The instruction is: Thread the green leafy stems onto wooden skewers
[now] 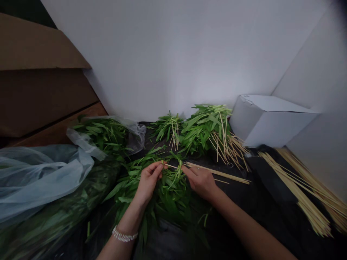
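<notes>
My left hand (148, 179) pinches the tip of a bamboo skewer (173, 167) together with green leafy stems (171, 187) threaded on it. My right hand (201, 179) grips the same skewers further along, where a few long sticks (222, 174) stick out to the right. The leaves hang down from the skewer between both hands. A pearl bracelet (124, 235) circles my left wrist.
Finished skewered greens (208, 130) pile up at the back by the white wall. A white box (268, 119) stands back right. Loose skewers (303, 191) lie on the black surface at right. Plastic bags of greens (54, 173) fill the left; brown cardboard (40, 90) rises behind.
</notes>
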A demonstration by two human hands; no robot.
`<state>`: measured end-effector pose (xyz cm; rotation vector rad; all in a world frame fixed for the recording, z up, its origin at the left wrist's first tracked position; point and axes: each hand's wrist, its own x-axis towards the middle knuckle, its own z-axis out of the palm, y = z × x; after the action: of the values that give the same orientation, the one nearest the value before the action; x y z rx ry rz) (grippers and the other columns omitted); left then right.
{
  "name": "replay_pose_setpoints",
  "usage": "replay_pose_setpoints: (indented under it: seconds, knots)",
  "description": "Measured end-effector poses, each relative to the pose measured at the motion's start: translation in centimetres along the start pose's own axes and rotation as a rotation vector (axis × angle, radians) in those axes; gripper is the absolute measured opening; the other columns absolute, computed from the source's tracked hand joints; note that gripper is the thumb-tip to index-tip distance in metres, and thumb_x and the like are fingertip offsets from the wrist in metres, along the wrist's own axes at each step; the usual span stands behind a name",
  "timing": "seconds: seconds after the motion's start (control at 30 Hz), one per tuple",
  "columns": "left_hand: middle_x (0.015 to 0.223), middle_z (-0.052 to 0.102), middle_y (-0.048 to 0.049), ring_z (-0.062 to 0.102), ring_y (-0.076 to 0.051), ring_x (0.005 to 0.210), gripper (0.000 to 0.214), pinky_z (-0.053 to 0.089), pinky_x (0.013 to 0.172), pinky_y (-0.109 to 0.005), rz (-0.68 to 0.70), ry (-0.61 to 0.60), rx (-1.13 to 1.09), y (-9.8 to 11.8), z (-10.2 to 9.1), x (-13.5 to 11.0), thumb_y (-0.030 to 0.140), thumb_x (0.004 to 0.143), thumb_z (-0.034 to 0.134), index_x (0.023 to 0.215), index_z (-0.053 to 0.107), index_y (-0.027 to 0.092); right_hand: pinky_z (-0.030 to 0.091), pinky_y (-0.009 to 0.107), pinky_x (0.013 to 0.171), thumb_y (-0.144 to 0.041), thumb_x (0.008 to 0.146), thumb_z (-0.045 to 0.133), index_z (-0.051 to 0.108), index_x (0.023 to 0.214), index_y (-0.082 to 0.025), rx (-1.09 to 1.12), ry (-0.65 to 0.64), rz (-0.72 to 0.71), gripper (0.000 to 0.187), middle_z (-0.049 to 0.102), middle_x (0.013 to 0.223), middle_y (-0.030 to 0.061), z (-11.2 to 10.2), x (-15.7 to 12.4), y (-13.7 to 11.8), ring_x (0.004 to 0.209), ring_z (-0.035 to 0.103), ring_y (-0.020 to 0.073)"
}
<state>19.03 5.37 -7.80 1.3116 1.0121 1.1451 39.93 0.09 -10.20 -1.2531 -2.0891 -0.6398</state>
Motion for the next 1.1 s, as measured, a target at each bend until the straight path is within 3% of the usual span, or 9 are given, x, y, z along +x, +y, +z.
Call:
replay_pose_setpoints:
  seconds: [0.3,0.4,0.6,1.1]
  knots:
    - [0.076,0.069,-0.0039,0.041,-0.009,0.052,0.032,0.032,0.050,-0.021,0.001,-0.073,0.167,0.28,-0.40,0.15,0.041,0.078,0.065,0.094,0.072,0.014,0.034,0.028,0.056,-0.009,0.088,0.043,0.063,0.116,-0.016,0.010,-0.027,-0.028,0.035,0.060,0.068,0.0015,0.09,-0.15,0.33,0.056,0.051,0.0131]
    - [0.077,0.070,-0.0044,0.041,-0.008,0.051,0.034,0.032,0.050,-0.021,-0.015,-0.103,0.150,0.37,-0.26,0.08,0.043,0.077,0.065,0.095,0.071,0.014,0.033,0.028,0.054,-0.009,0.087,0.044,0.063,0.115,-0.015,0.013,-0.021,-0.025,0.034,0.061,0.068,0.0014,0.29,-0.23,0.29,0.056,0.051,0.0127]
    - [0.076,0.071,-0.0039,0.044,-0.008,0.051,0.030,0.034,0.050,-0.019,-0.047,-0.045,0.019,0.53,0.00,-0.02,0.041,0.073,0.072,0.086,0.063,0.016,0.033,0.028,0.053,-0.008,0.087,0.044,0.063,0.115,-0.016,0.013,-0.026,-0.015,0.035,0.060,0.068,0.0006,0.28,-0.21,0.08,0.055,0.051,0.0120]
    - [0.076,0.072,-0.0052,0.044,-0.007,0.047,0.033,0.034,0.046,-0.020,-0.091,-0.126,0.022,0.13,0.53,-0.16,0.044,0.069,0.074,0.083,0.064,0.015,0.032,0.028,0.053,-0.010,0.088,0.046,0.064,0.112,-0.016,0.005,-0.007,-0.021,0.031,0.059,0.066,0.0003,0.58,-0.27,-0.50,0.053,0.051,0.0121]
